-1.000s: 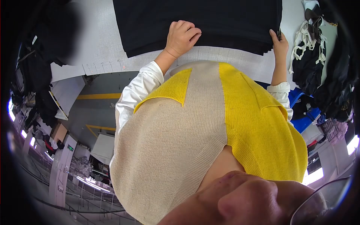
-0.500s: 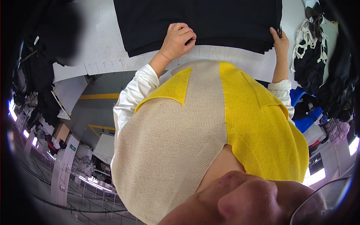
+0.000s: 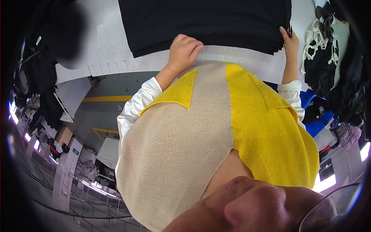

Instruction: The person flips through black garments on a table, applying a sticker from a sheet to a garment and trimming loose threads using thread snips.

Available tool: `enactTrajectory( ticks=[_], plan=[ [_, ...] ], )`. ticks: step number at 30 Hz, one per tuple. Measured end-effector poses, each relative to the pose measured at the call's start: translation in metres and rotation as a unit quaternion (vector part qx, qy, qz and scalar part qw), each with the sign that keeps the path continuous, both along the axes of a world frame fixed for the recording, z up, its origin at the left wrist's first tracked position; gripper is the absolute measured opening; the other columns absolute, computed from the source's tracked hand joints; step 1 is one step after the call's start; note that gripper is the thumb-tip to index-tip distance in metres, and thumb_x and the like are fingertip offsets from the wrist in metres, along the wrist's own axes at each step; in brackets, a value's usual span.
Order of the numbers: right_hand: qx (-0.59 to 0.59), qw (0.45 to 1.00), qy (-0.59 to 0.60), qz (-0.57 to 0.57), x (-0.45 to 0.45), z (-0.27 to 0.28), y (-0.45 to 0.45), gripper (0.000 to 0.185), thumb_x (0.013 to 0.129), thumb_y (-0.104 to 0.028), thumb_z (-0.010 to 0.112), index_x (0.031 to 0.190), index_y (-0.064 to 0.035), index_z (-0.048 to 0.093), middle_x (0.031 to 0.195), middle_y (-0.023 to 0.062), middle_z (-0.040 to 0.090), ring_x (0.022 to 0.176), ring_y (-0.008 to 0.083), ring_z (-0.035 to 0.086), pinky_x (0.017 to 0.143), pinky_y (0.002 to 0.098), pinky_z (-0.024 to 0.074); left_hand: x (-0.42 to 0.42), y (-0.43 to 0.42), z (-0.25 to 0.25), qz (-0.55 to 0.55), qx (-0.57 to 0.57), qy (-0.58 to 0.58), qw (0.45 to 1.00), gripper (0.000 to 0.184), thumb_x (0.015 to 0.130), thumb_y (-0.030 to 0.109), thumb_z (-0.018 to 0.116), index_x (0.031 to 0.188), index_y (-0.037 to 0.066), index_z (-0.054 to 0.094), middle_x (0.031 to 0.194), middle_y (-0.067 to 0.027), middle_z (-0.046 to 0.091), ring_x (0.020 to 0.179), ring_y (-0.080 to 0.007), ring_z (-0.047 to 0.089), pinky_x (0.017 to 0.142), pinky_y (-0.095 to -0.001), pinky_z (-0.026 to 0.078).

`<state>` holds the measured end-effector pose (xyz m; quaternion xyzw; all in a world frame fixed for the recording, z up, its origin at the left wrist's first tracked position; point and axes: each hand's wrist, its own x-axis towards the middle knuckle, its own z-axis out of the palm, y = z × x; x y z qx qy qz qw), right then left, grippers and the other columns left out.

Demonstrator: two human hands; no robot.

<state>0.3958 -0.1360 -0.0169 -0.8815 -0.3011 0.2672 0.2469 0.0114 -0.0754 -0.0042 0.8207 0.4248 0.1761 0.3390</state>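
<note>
A stack of black fabric (image 3: 208, 23) lies on the pale table, its layered front edge facing me. My left hand (image 3: 184, 52) is at that edge, left of its middle. Its fingers are curled together, and whatever they may pinch is hidden. At the fabric's right edge, my right hand (image 3: 290, 41) is closed around a small dark pointed tool, which looks like snips (image 3: 290, 31). The thumb of that hand points toward the cloth.
The pale tabletop (image 3: 106, 38) has ruled marks along its front edge. White straps (image 3: 310, 42) and dark garments (image 3: 322, 63) lie at the right. A blue container (image 3: 320, 123) stands below them. Dark cloth (image 3: 42, 73) hangs at the left.
My left hand has moved back toward my body, from over the black fabric to its front edge. My right hand has barely shifted.
</note>
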Motion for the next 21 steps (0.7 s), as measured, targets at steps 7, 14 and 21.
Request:
enactTrajectory(
  ticks=[7, 14, 21],
  plan=[
    [-0.013, 1.000, -0.003, 0.007, 0.000, 0.002, 0.002, 0.049, 0.079, -0.040, 0.068, 0.102, 0.0040, 0.064, 0.084, 0.0087, 0.067, 0.072, 0.0154, 0.059, 0.068, 0.0243, 0.0458, 0.031, 0.001, -0.003, 0.307, -0.636, -0.271, 0.654, 0.016, 0.089, 0.015, 0.058, 0.095, 0.002, 0.065, 0.078, -0.0061, 0.060, 0.058, -0.0100, 0.049, 0.049, -0.0205, 0.037],
    [-0.019, 1.000, 0.002, 0.003, -0.001, 0.003, 0.002, 0.050, 0.079, -0.040, 0.067, 0.102, 0.0043, 0.064, 0.085, 0.0093, 0.067, 0.074, 0.0155, 0.060, 0.069, 0.0245, 0.0459, 0.042, -0.002, -0.008, 0.356, -0.675, -0.367, 0.532, 0.014, 0.090, 0.011, 0.056, 0.094, 0.000, 0.062, 0.076, -0.0062, 0.059, 0.052, -0.0093, 0.046, 0.043, -0.0212, 0.031],
    [0.084, 0.985, -0.148, 0.019, -0.021, 0.018, 0.002, 0.038, 0.082, -0.035, 0.067, 0.092, 0.0008, 0.065, 0.078, 0.0068, 0.063, 0.069, 0.0156, 0.057, 0.066, 0.0265, 0.0456, 0.050, -0.001, 0.001, 0.355, -0.652, -0.361, 0.565, 0.014, 0.088, 0.010, 0.055, 0.081, -0.001, 0.060, 0.066, -0.0063, 0.056, 0.047, -0.0096, 0.043, 0.043, -0.0217, 0.031]
  ],
)
